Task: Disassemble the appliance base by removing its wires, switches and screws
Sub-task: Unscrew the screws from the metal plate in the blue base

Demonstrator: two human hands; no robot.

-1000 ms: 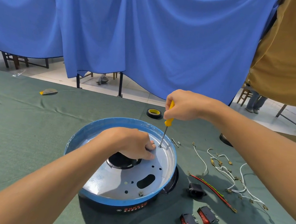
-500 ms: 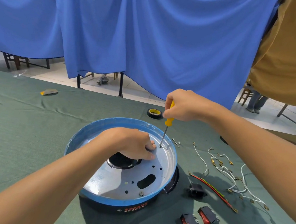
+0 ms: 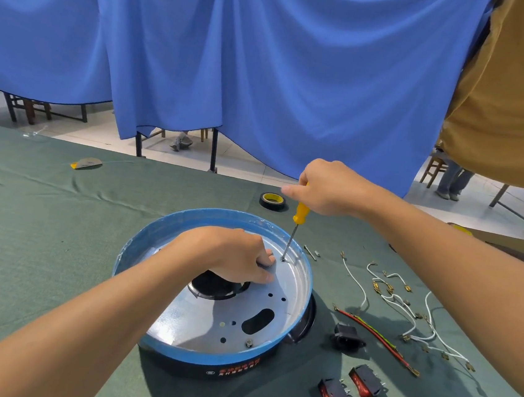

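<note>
Head view: the screwdriver (image 3: 295, 226) stands nearly upright, long axis vertical. Its yellow handle leans slightly toward the right edge of the table (image 3: 39, 239) and its tip points down. The tip sits on the metal plate (image 3: 289, 298) of the appliance base (image 3: 199, 353), at the far right of the plate, just inside the blue rim. The base lies flat, open side up, at the middle of the table close to the near edge.

The right hand (image 3: 329, 189) grasps the top of the handle with curled fingers, the index finger extended leftward. The left hand (image 3: 235, 253) rests on the plate with fingers curled, fingertips just beside the screwdriver tip. Whether it pinches anything cannot be determined.

Counted parts:
- One screw (image 3: 248, 343) on the plate at its near side.
- Two small metal pieces (image 3: 311, 252) on the table just outside the rim, far right.
- Three red rocker switches (image 3: 366, 382) toward the near right corner.
- One black socket (image 3: 348, 336) right of the base.
- One red and yellow-green wire (image 3: 375, 336) beside the socket.
- Several white wires (image 3: 404, 304) toward the right edge; exact count unclear.
- One tape roll (image 3: 272, 201) near the far edge.
</note>
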